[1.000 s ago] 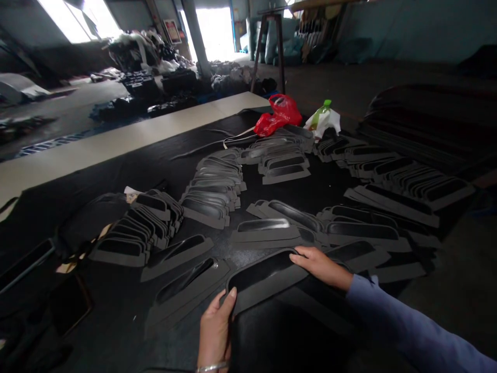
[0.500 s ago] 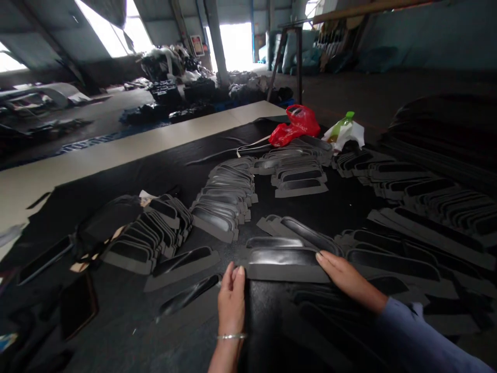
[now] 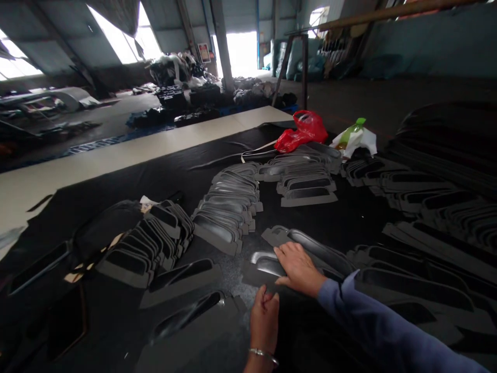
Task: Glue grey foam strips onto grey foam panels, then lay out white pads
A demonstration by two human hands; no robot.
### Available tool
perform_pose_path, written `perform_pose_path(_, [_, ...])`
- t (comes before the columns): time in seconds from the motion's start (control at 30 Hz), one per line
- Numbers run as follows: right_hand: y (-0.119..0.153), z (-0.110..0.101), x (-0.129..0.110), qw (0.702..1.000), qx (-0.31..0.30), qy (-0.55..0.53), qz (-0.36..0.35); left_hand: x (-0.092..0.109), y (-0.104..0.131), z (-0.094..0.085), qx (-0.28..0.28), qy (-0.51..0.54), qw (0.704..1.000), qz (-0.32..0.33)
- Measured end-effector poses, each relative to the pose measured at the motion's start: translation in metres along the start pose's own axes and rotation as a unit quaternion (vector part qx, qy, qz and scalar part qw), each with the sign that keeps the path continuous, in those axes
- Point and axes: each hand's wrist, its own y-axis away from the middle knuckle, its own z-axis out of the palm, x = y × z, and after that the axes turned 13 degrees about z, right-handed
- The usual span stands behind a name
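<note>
- Poster (image 3: 204, 53) on the far wall bears print (too small to read).
- Both hands held the piece (image 3: 271, 267) by its ends half a second ago; now it lies on the counter (image 3: 166, 142), overlapping another piece just behind it.
- Right hand (image 3: 300, 268) has moved onto its right part, grip released, fingers spread flat across it.
- Left hand (image 3: 264, 317) (the one with the bracelet (image 3: 264, 355)) has come in by the near edge, fingers curled; whether its grip pinches anything, I cannot tell.
- Fanned piles (image 3: 231, 199) and a red bag (image 3: 305, 130) sit farther back.
</note>
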Motion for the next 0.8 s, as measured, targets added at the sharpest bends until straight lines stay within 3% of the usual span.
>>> perform_pose_path(0.2, [-0.002, -0.006, -0.004, 0.996, -0.025, 0.000, 0.081, -0.005, -0.006, -0.001, -0.046, 0.023, 0.999, -0.003])
perform_pose_path(0.4, [0.009, -0.030, 0.001, 0.991, -0.052, -0.034, 0.122, 0.000, -0.001, 0.022, -0.062, 0.090, 0.994, 0.002])
perform_pose_path(0.57, [0.003, -0.041, 0.052, 0.986, -0.018, 0.000, 0.163, 0.003, 0.000, 0.051, -0.134, 0.091, 0.987, 0.012])
perform_pose_path(0.7, [-0.005, -0.022, 0.098, 0.981, -0.013, -0.032, 0.192, 0.004, -0.001, 0.074, -0.141, 0.093, 0.986, 0.004])
perform_pose_path(0.8, [-0.008, -0.008, 0.116, 0.969, -0.041, -0.068, 0.232, 0.008, -0.003, 0.087, -0.140, 0.127, 0.982, -0.020])
